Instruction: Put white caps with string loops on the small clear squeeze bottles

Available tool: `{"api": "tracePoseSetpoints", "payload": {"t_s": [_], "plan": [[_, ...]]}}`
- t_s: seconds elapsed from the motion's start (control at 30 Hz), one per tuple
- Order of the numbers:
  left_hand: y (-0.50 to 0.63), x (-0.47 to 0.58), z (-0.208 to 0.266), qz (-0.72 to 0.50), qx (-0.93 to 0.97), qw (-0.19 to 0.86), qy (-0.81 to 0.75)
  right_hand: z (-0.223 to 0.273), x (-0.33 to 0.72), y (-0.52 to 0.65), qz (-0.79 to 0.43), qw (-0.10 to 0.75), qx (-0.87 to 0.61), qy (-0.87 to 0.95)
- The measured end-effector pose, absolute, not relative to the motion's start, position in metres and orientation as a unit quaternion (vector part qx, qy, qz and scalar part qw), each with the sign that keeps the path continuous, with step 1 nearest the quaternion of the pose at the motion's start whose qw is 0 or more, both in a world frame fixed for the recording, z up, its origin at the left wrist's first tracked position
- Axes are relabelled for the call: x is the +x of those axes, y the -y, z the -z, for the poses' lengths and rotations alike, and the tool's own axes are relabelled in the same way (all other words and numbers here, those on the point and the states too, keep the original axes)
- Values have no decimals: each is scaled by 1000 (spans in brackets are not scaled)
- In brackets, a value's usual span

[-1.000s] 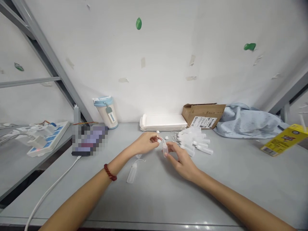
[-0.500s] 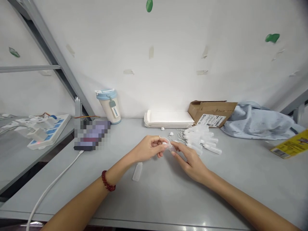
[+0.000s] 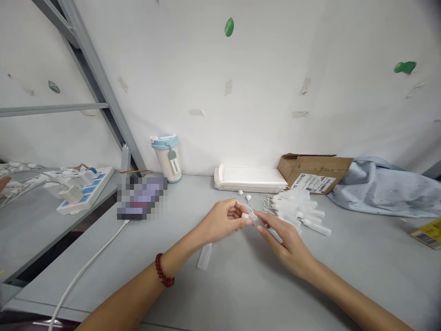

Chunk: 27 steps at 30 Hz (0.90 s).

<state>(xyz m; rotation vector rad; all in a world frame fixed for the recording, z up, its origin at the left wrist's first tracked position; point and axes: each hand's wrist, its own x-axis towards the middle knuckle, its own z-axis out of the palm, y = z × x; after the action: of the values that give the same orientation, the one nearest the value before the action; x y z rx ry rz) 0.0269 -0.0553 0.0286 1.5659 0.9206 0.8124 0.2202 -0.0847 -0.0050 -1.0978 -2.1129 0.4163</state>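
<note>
A small translucent plastic bottle (image 3: 255, 219) is pinched at its body between the thumb and fingers of my right hand (image 3: 287, 241). My left hand (image 3: 223, 222) is closed at the bottle's top end, gripping a small white cap (image 3: 245, 215); whether the cap sits on the neck I cannot tell. Another translucent bottle (image 3: 205, 256) lies flat on the table below my left hand. Just beyond my hands are two loose white caps, a left one (image 3: 240, 192) and a right one (image 3: 248, 197). A pile of similar bottles (image 3: 292, 204) with thin strings lies past my right hand.
White flat boxes (image 3: 251, 178) and a brown carton (image 3: 315, 172) stand against the wall, beside a blue cloth (image 3: 382, 186). To the left are a tumbler (image 3: 167, 158), a blurred-out phone (image 3: 143, 197) on its cable and a power strip (image 3: 86, 193). Another person's fingertip (image 3: 4, 183) shows at the left edge.
The view has shifted, so everything sits further right and lower. My hands have turned slightly and more of the bottle shows between them.
</note>
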Motion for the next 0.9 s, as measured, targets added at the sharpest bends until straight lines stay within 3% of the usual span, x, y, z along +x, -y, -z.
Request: {"api": "tracePoseSetpoints", "payload": {"t_s": [0.57, 0.9], "plan": [[61, 26, -25, -285, 714, 508, -389, 5, 223, 82, -190, 337, -408, 827], [60, 23, -35, -274, 689, 559, -370, -5, 223, 84, -193, 322, -378, 846]]}}
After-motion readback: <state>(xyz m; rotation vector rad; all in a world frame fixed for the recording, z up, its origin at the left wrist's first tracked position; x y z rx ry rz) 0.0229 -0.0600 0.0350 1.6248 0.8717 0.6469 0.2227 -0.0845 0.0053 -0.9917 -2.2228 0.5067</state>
